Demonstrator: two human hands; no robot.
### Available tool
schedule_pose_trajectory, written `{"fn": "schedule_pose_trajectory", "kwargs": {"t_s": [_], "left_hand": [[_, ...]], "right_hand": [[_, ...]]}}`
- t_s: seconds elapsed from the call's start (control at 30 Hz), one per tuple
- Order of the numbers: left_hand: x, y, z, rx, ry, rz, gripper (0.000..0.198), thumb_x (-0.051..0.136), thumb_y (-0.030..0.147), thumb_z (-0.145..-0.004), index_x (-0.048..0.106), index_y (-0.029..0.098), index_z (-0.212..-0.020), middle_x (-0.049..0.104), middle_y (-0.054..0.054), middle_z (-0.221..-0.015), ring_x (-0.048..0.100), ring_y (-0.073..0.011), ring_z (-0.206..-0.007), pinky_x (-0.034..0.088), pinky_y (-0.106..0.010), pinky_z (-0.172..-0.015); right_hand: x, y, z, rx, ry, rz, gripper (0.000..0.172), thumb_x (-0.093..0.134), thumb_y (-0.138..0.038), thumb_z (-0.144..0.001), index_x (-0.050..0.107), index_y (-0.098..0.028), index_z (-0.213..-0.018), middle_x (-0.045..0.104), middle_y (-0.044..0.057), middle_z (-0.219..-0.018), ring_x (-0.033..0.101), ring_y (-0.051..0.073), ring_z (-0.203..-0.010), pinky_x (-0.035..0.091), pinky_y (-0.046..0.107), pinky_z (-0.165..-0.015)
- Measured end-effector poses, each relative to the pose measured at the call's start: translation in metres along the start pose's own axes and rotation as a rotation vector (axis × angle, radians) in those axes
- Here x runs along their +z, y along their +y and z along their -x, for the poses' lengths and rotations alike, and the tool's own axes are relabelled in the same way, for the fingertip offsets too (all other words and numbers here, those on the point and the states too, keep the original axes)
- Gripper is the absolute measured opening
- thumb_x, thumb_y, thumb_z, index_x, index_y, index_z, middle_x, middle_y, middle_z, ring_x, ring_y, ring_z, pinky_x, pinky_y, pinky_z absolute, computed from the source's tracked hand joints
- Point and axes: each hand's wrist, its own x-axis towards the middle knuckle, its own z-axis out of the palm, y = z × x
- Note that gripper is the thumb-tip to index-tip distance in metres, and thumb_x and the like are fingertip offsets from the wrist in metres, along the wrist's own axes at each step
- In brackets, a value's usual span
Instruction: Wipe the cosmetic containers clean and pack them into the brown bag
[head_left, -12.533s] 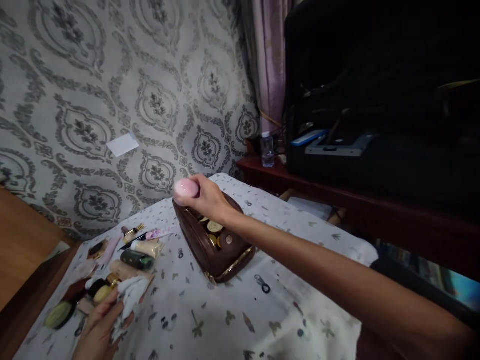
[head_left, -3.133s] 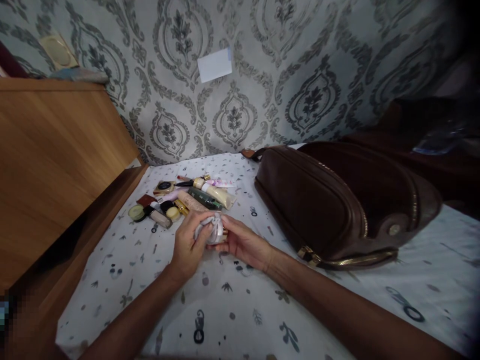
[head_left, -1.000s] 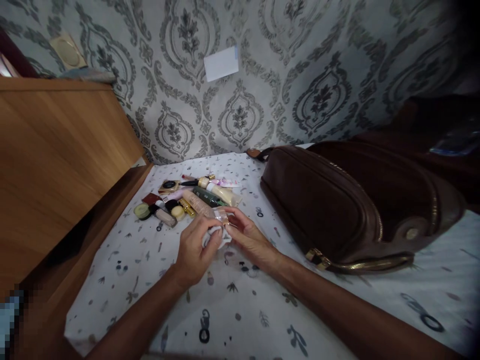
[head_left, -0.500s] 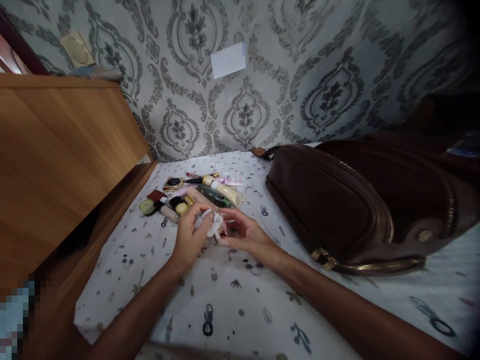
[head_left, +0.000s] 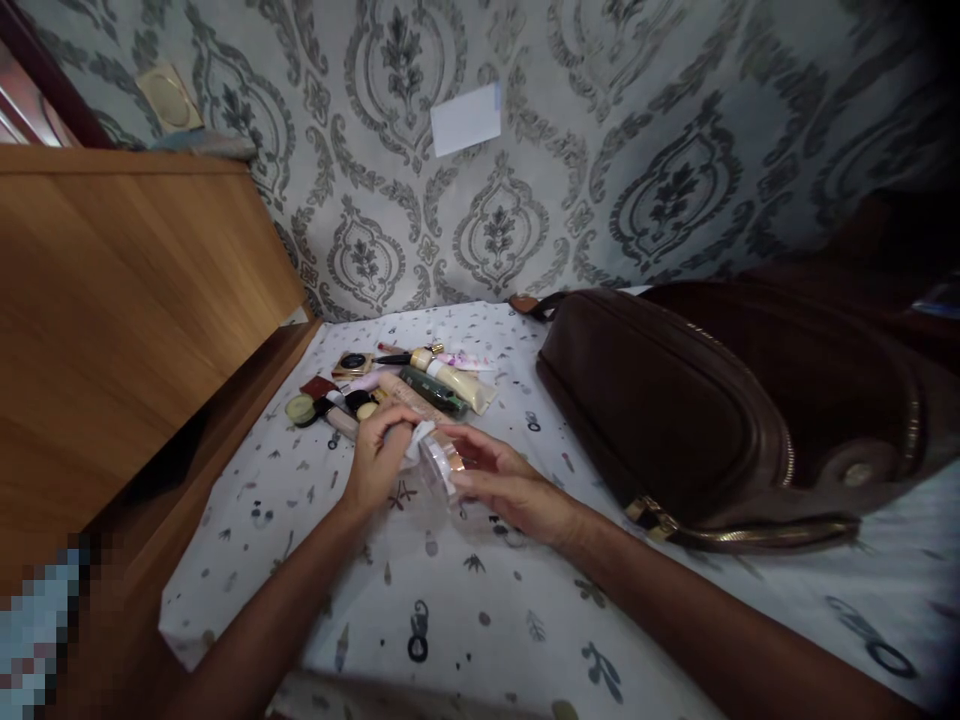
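Observation:
My right hand (head_left: pixel 517 485) grips a small round jar (head_left: pixel 444 465), clear at the side with a shiny rose-gold band. Its fingers close around the right side of the jar. A crumpled white wipe (head_left: pixel 420 435) is pinched in my left hand (head_left: pixel 381 450) and touches the jar's upper left edge. Both hands are above the patterned sheet, just in front of a pile of cosmetics. In that pile lie a dark green tube (head_left: pixel 433 390), a cream tube (head_left: pixel 469 385), a round green-lidded jar (head_left: pixel 301 409) and a gold-edged compact (head_left: pixel 352 363).
A large dark brown leather bag (head_left: pixel 675 400) with gold zips lies on the right. At the left stands a wooden cabinet (head_left: pixel 142 300). Behind is a patterned wall (head_left: pixel 495 220) with a white paper (head_left: pixel 466 120) on it. The printed sheet (head_left: pixel 517 620) covers the surface.
The jar has turned in my hands, so its clear side and rose-gold band now show. The wipe has shifted to the jar's upper left edge. The view has shifted slightly.

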Motion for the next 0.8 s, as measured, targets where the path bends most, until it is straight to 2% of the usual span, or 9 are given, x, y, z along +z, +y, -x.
{"fn": "schedule_pose_trajectory", "kwargs": {"t_s": [0.2,0.33,0.47,0.6,0.8], "left_hand": [[0.000,0.006,0.002,0.061,-0.026,-0.033,0.022,0.055,0.032,-0.089,0.064,0.019,-0.075,0.058,-0.002,-0.078,0.055,-0.0190,-0.079,0.044,-0.031,-0.075],[0.000,0.006,0.003,0.155,-0.044,-0.056,0.019,0.056,0.035,-0.092,0.069,0.021,-0.090,0.063,-0.004,-0.086,0.056,-0.0202,-0.086,0.046,-0.033,-0.080],[0.000,0.005,0.003,0.213,-0.053,-0.079,0.022,0.055,0.036,-0.094,0.070,0.021,-0.087,0.060,-0.003,-0.086,0.055,-0.0193,-0.086,0.045,-0.032,-0.079],[0.004,0.002,0.002,0.149,-0.022,-0.103,0.032,0.049,0.040,-0.096,0.062,0.019,-0.076,0.054,-0.002,-0.077,0.051,-0.0177,-0.077,0.043,-0.030,-0.072],[0.011,-0.003,0.003,-0.053,-0.007,-0.028,0.044,0.047,0.054,-0.094,0.047,0.020,-0.067,0.044,0.002,-0.066,0.042,-0.0146,-0.064,0.037,-0.026,-0.061]], "right_hand": [[0.000,0.000,0.000,0.005,-0.018,-0.061,0.051,0.084,-0.025,-0.070,0.065,-0.025,-0.118,0.063,0.001,-0.098,0.062,0.012,-0.079,0.053,0.025,-0.064],[0.000,-0.001,-0.001,-0.002,-0.013,-0.093,0.045,0.082,-0.024,-0.074,0.066,-0.024,-0.116,0.064,0.000,-0.094,0.063,0.012,-0.078,0.054,0.023,-0.065],[0.001,-0.002,-0.001,0.017,-0.049,-0.114,0.045,0.082,-0.027,-0.073,0.067,-0.022,-0.115,0.066,0.000,-0.093,0.062,0.011,-0.075,0.055,0.023,-0.065],[0.003,-0.004,0.000,0.009,-0.064,-0.136,0.043,0.083,-0.030,-0.072,0.066,-0.021,-0.111,0.065,0.001,-0.098,0.063,0.011,-0.076,0.057,0.025,-0.067],[0.003,-0.006,0.002,0.003,-0.081,-0.140,0.043,0.083,-0.028,-0.073,0.059,-0.022,-0.109,0.064,0.002,-0.103,0.066,0.014,-0.086,0.059,0.032,-0.078]]}}
